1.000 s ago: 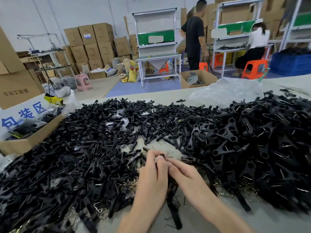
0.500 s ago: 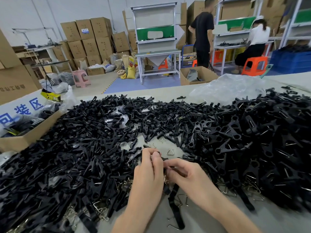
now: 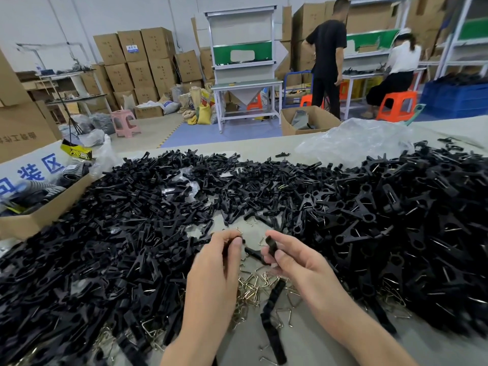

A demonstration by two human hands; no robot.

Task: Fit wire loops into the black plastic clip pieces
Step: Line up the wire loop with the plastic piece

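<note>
My left hand [image 3: 214, 268] pinches something small and black at its fingertips. My right hand [image 3: 298, 262] has thumb and fingers clamped on a black clip piece [image 3: 270, 245]. Both hover apart, just above the heap of wire loops [image 3: 253, 283]. I cannot tell whether a loop is already in either pinch.

The wire looks springy to me. If I push it in crooked, it may snap out and vanish into the unfitted clips [image 3: 132, 247] left of the loops. A half-seated clip tossed onto the wired pile [image 3: 396, 233] right of the loops would go unnoticed. A bare wire end could also jab my fingertip.

Far left of the loops, a white board [image 3: 34, 173] shows blue characters, of which "装区" is legible. The yellow-and-black packet [image 3: 76, 153] above it is too blurred to read.
</note>
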